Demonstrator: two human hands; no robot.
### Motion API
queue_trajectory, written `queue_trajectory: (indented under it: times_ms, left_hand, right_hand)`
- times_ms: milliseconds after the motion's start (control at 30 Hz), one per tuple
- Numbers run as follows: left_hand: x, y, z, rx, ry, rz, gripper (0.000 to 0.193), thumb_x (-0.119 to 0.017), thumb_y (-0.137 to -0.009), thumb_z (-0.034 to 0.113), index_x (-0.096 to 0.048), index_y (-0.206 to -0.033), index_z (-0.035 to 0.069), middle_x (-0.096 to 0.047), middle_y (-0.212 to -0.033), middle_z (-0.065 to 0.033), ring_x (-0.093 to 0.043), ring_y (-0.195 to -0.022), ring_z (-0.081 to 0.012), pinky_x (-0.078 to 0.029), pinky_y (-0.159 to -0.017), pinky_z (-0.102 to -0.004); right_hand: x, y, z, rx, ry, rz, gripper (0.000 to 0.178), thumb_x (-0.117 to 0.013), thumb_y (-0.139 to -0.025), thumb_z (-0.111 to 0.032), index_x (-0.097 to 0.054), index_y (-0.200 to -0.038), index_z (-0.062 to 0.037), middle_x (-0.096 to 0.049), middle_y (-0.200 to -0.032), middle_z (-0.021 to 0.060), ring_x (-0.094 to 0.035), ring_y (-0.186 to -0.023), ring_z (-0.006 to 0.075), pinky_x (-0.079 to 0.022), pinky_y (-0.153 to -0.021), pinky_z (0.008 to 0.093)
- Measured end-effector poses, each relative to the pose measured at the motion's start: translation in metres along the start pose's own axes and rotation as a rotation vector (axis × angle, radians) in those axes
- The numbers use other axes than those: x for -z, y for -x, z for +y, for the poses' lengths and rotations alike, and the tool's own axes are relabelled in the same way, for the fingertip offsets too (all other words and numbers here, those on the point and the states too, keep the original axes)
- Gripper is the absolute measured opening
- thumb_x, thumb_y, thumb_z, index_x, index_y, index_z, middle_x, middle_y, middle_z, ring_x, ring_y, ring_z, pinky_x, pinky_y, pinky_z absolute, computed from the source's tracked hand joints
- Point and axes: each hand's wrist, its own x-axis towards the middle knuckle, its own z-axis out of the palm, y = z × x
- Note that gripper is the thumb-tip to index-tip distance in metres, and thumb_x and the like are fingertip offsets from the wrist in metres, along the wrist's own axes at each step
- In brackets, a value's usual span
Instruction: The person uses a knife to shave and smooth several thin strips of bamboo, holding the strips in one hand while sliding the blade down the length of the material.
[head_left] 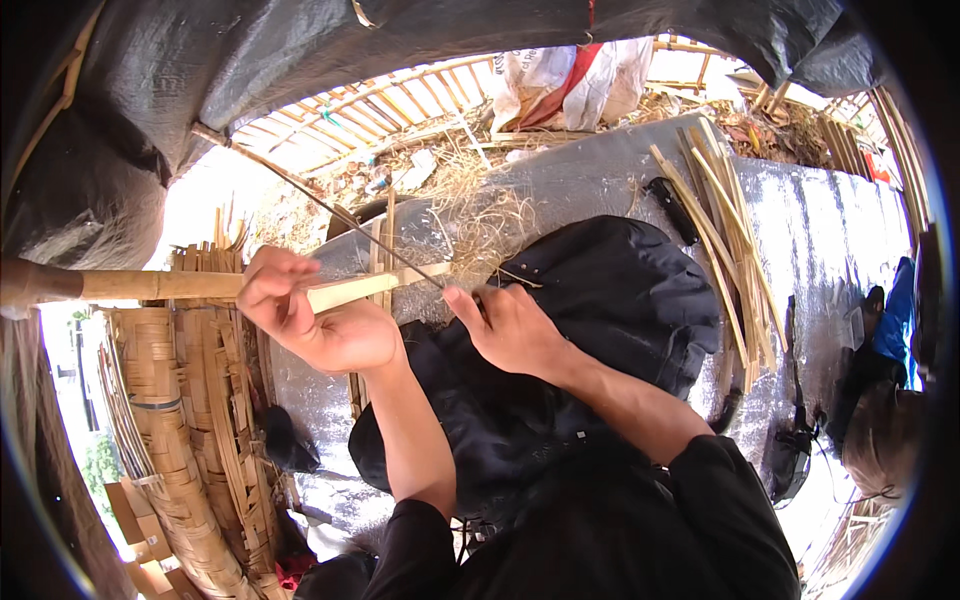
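My left hand (325,325) is raised at left of centre, palm turned up, its fingers loosely bent and apart with nothing visibly gripped. Behind it passes a pale split-bamboo strip (355,291), reaching toward my right hand. My right hand (515,330) is closed, thumb against fingers, at the near end of a long thin dark stick (325,205). That stick slants away to the upper left. Some of what lies under the right fingers is hidden. Black cloth (610,290) covers my lap beneath both hands.
A bundle of bamboo strips (735,260) lies on the silvery sheet (820,225) to the right. Curly shavings (485,220) are heaped ahead. At left stand woven bamboo panels (160,400) and a bamboo pole (160,285). Black sheeting (400,35) hangs overhead.
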Motion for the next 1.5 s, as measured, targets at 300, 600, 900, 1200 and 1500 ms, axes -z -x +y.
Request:
queue_trajectory:
  times_ms: [300,600,900,1200,1500]
  left_hand:
    - [-0.006,-0.004,0.001,-0.003,0.115,0.178,0.015,-0.060,-0.086,0.020,-0.055,-0.097,0.010,-0.051,-0.094,-0.0061,-0.048,-0.082,-0.0176,-0.040,-0.073,-0.0317]
    - [0.028,0.004,0.009,0.030,0.199,-0.162,0.020,-0.045,-0.093,0.021,-0.047,-0.093,0.002,-0.050,-0.062,-0.0163,-0.048,-0.056,-0.0213,-0.045,-0.054,-0.0355]
    - [0.030,0.007,0.017,-0.129,-0.164,0.102,0.025,-0.044,-0.091,0.021,-0.050,-0.071,0.006,-0.043,-0.060,-0.0052,-0.042,-0.062,-0.0173,-0.033,-0.065,-0.0348]
    - [0.017,0.006,0.014,-0.179,-0.184,0.183,0.027,-0.044,-0.093,0.017,-0.048,-0.069,0.006,-0.042,-0.064,-0.0061,-0.042,-0.060,-0.0164,-0.034,-0.064,-0.0347]
    - [0.022,0.007,0.014,-0.083,-0.017,0.081,0.029,-0.046,-0.093,0.020,-0.049,-0.068,0.006,-0.047,-0.070,-0.0064,-0.044,-0.060,-0.0175,-0.034,-0.063,-0.0333]
  right_hand:
    - [-0.014,0.005,0.034,-0.018,-0.007,-0.069,0.055,-0.044,-0.107,-0.040,-0.063,-0.079,0.0034,-0.059,-0.070,0.0296,-0.060,-0.070,0.0495,-0.048,-0.063,0.0508]
    - [0.000,-0.008,-0.035,-0.062,-0.298,-0.082,0.064,-0.045,-0.105,-0.046,-0.062,-0.072,0.0059,-0.059,-0.065,0.0306,-0.063,-0.071,0.0495,-0.051,-0.067,0.0527]
    - [-0.015,0.007,-0.028,-0.087,-0.224,-0.180,0.055,-0.049,-0.105,-0.040,-0.061,-0.074,0.0040,-0.056,-0.061,0.0276,-0.060,-0.064,0.0489,-0.046,-0.061,0.0531]
    - [-0.020,0.002,-0.020,-0.026,-0.083,-0.099,0.054,-0.051,-0.105,-0.038,-0.063,-0.072,0.0025,-0.060,-0.065,0.0295,-0.063,-0.068,0.0482,-0.048,-0.060,0.0538]
    - [-0.005,-0.007,-0.044,0.007,-0.317,-0.142,0.063,-0.048,-0.104,-0.048,-0.068,-0.076,0.0050,-0.063,-0.071,0.0322,-0.065,-0.076,0.0512,-0.052,-0.072,0.0562]
